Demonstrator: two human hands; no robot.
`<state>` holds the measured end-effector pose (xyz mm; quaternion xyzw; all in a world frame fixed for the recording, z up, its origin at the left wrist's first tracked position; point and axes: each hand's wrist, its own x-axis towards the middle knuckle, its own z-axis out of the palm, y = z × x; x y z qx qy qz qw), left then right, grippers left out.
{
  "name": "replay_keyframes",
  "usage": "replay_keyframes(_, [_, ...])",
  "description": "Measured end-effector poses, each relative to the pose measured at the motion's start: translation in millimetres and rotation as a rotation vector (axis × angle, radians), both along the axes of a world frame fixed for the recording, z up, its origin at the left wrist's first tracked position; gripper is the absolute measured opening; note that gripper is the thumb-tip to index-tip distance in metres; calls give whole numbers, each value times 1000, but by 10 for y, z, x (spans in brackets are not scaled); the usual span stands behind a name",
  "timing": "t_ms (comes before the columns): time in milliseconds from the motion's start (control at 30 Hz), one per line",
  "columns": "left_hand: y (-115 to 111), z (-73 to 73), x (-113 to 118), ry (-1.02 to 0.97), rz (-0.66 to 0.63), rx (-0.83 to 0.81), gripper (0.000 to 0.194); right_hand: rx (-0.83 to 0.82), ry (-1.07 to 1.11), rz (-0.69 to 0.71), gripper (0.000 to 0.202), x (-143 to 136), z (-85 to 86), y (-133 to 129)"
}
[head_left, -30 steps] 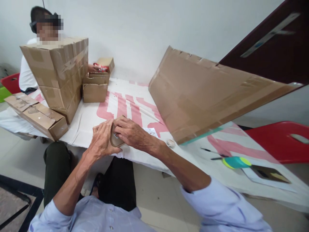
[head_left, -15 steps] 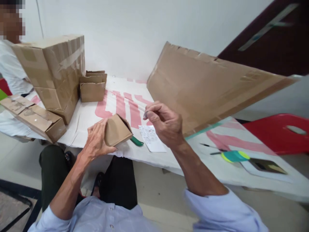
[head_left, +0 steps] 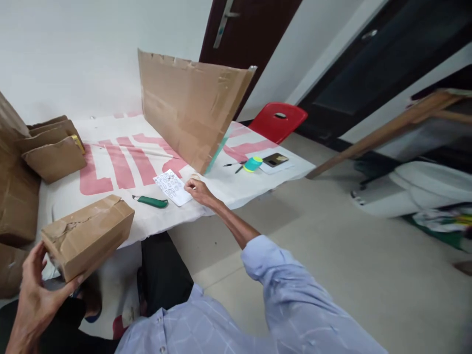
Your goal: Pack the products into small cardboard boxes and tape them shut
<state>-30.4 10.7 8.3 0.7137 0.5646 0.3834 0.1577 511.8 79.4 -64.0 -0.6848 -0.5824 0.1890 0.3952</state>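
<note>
My left hand (head_left: 40,295) grips the near left end of a long taped cardboard box (head_left: 90,231), which is tilted at the table's front edge. Its thumb presses under the box and the fingers are at the end face. My right hand (head_left: 194,189) is closed, fingertips together, over the right edge of a white sheet (head_left: 172,188) with small printed shapes. Whatever those fingers pinch, if anything, is too small to make out. Between the box and the sheet lies a green cutter knife (head_left: 150,201).
Cardboard dividers (head_left: 55,157) and a big carton (head_left: 16,196) stand at the left. A large cardboard panel (head_left: 188,108) leans upright behind the sheet. Pens, a teal-yellow roll (head_left: 252,164) and a phone (head_left: 276,160) lie at the right, near a red chair (head_left: 278,123).
The view has swung right. The box in my left hand has turned and now shows its long taped top. My right hand has come down to the white sheet.
</note>
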Motion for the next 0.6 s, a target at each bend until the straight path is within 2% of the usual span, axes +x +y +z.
replay_keyframes(100, [-12, -4, -10, -180, -2, -106, 113, -52, -24, 32, 6, -11, -175, 28])
replay_keyframes(233, [-26, 38, 19, -274, 18, -153, 112, -98, -85, 104, 7, -21, -242, 123])
replay_keyframes(433, [-42, 147, 102, -244, 84, -152, 111, -148, -195, 190, 12, -24, -249, 266])
replay_keyframes(533, [-27, 195, 138, -247, 80, -144, 104, -174, -246, 188, 14, -24, -250, 323])
replay_keyframes(600, [10, 167, 108, -221, 44, -118, 97, -189, -276, 182, 15, -20, -244, 354])
